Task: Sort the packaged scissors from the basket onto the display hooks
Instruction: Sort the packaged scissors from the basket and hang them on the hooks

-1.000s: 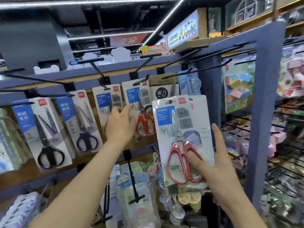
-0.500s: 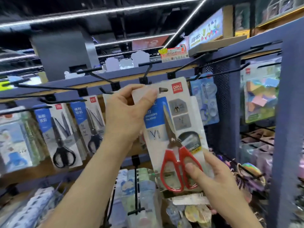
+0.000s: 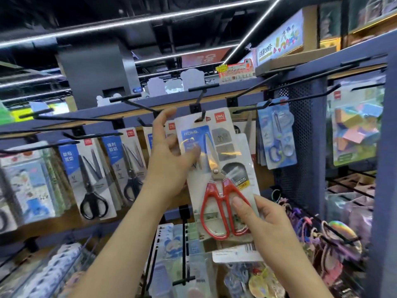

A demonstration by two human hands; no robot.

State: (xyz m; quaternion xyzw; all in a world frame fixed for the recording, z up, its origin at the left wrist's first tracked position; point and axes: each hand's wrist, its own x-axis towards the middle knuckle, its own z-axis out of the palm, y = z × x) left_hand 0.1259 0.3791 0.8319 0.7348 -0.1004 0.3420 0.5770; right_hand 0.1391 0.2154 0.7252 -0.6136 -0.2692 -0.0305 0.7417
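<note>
The pack of scissors (image 3: 217, 168) is up at the rack, its hang hole at the tip of a black hook (image 3: 198, 100), the card tilted a little with its foot swung out to the right. The right hand (image 3: 264, 222) grasps the bottom corner, thumb (image 3: 240, 204) pressed on the clear plastic over a red handle and fingers behind the card. The left hand (image 3: 169, 160) is at the upper left edge with its thumb (image 3: 192, 152) across the blue label and forefinger raised clear. Whether its other fingers pinch from behind, I cannot tell.

The pack looks light but bottom-heavy, since the steel blades and thick handles sit low (so it will probably swing once let go). The backing card seems stiff enough to steer from one corner, yet it would bend if pushed hard against the hook. The blister is glossy, likely slippery under a thumb, so a hold across the card edge should be surer than one on the bubble. The best place to guide it is near the hole, where the thin card could tear if forced.

Packs of black-handled scissors (image 3: 94, 186) hang on hooks to the left, and a small blue pair (image 3: 276, 138) hangs to the right.
</note>
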